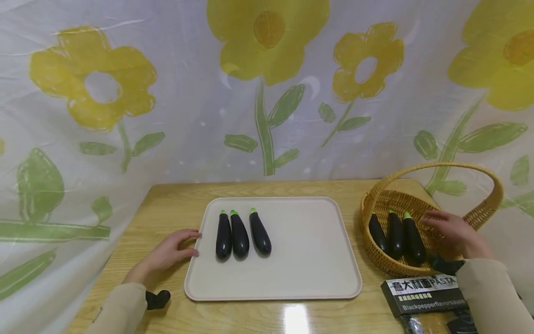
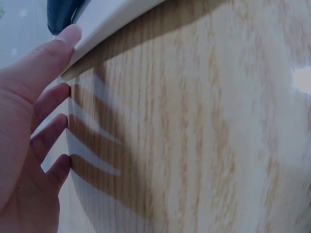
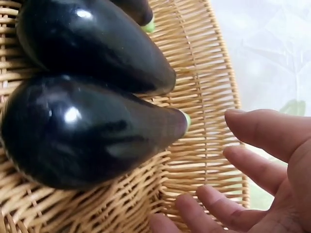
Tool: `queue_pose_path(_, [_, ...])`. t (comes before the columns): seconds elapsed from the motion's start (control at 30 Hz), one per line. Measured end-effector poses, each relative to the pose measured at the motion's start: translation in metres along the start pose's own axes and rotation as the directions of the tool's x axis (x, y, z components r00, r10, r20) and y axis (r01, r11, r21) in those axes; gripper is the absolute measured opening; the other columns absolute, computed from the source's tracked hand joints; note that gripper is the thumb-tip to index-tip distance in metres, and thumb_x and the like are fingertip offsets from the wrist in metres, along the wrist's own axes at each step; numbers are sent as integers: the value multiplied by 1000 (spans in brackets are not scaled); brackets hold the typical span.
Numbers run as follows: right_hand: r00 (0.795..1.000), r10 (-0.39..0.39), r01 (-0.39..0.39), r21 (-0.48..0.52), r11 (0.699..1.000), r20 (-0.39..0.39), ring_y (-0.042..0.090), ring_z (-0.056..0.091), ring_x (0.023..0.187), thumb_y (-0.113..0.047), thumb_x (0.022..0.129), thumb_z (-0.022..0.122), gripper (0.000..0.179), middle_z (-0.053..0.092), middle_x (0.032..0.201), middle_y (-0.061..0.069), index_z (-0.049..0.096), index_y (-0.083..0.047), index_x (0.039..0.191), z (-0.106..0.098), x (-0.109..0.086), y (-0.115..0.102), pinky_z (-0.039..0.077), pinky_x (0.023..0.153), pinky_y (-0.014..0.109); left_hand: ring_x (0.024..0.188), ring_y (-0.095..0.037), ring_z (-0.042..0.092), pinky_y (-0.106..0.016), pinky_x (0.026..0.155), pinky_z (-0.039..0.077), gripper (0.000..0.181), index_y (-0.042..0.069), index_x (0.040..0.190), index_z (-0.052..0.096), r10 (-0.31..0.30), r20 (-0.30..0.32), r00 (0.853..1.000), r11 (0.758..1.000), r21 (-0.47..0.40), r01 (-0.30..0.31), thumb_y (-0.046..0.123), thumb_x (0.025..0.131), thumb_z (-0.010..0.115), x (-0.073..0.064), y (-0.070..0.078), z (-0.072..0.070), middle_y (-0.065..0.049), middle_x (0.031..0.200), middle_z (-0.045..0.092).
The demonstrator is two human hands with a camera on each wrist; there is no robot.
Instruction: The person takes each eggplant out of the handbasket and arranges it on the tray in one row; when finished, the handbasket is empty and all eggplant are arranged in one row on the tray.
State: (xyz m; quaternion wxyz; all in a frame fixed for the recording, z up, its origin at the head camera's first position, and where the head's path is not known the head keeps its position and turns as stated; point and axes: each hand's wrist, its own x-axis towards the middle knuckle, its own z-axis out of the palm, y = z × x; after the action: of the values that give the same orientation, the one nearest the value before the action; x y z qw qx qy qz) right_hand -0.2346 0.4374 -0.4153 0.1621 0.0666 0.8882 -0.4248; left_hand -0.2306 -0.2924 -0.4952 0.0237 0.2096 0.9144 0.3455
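Three dark eggplants with green stem ends lie side by side on the left part of a pale tray. At the tray's left edge is my left hand, fingers spread and holding nothing; in the left wrist view its thumb lies against the tray rim. My right hand hovers inside the wicker basket, fingers apart and loosely bent. Three more eggplants rest in that basket, left of the hand. Close up, the nearest eggplant is apart from the right fingertips.
The basket's tall handle arches above the right hand. A black and white pasta box and a shiny packet lie in front of the basket, partly under the right sleeve. A flowered cloth hangs behind the wooden table.
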Motion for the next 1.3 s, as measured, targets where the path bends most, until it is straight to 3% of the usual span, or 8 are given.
queue_pose_path(0.2, [997, 52, -58, 92, 994, 65, 58, 18, 136, -38, 105, 40, 76, 8, 150, 43, 4, 10, 151, 3, 4, 3, 45, 100, 56, 129, -48, 43, -65, 106, 30, 46, 2, 127, 62, -18, 22, 1000, 1000, -11, 18, 23, 88, 74, 2, 1, 2, -24, 136, 53])
queue_pose_path(0.33, [995, 75, -83, 121, 989, 71, 54, 23, 135, -38, 105, 42, 76, 11, 150, 42, 5, 8, 152, 5, 8, 3, 51, 94, 50, 129, -49, 43, -65, 106, 31, 46, 2, 127, 61, -12, 22, 1000, 1000, -10, 13, 22, 88, 74, 1, 0, 1, -25, 136, 53])
queue_pose_path(0.4, [993, 73, -87, 165, 982, 93, 47, 37, 130, -35, 105, 43, 75, 23, 147, 40, 4, 8, 152, 4, 11, 3, 52, 91, 45, 128, -49, 43, -65, 106, 31, 46, 1, 127, 62, -8, 19, 1000, 1000, -7, 8, 22, 88, 74, 0, 0, 0, -26, 135, 53])
queue_pose_path(0.47, [991, 54, -79, 214, 974, 122, 32, 50, 121, -30, 105, 44, 74, 35, 143, 33, 2, 9, 152, 4, 15, 5, 52, 91, 43, 129, -48, 43, -65, 106, 31, 46, 2, 127, 61, -11, 19, 1000, 1000, -1, 11, 24, 88, 74, -1, -1, -1, -25, 136, 53])
queue_pose_path(0.57, [988, 44, -86, 291, 953, 148, 9, 57, 103, -24, 104, 49, 75, 56, 126, 9, 1, 9, 152, 4, 20, 8, 53, 88, 39, 129, -49, 42, -65, 106, 30, 47, 2, 127, 61, -15, 21, 1000, 1000, 0, 15, 24, 88, 74, -2, -2, -1, -25, 137, 52])
queue_pose_path(0.73, [986, 50, -99, 316, 943, 158, 5, 60, 93, -21, 102, 54, 74, 62, 105, -13, 8, 7, 152, 6, 20, 6, 55, 81, 35, 128, -49, 42, -66, 105, 30, 46, 2, 127, 62, -5, 11, 1000, 1000, 3, 5, 22, 87, 75, -2, -3, 0, -25, 136, 52])
queue_pose_path(1.0, [980, 45, -92, 242, 966, 194, 14, 58, 91, -18, 99, 58, 60, 60, 105, -3, 29, 4, 148, 7, 20, 1, 54, 78, 35, 129, -50, 42, -66, 106, 30, 46, 2, 127, 62, 0, 29, 1000, 1000, 6, 0, 24, 88, 74, 3, 0, -2, -25, 136, 52])
queue_pose_path(1.3, [971, 21, -61, 162, 985, 240, 19, 60, 92, -11, 100, 54, 59, 59, 114, 13, 25, 8, 147, 10, 22, 1, 56, 80, 40, 129, -49, 42, -65, 107, 30, 46, 3, 127, 62, 1, 26, 1000, 1000, 18, -2, 24, 88, 74, 2, 2, -3, -24, 137, 52])
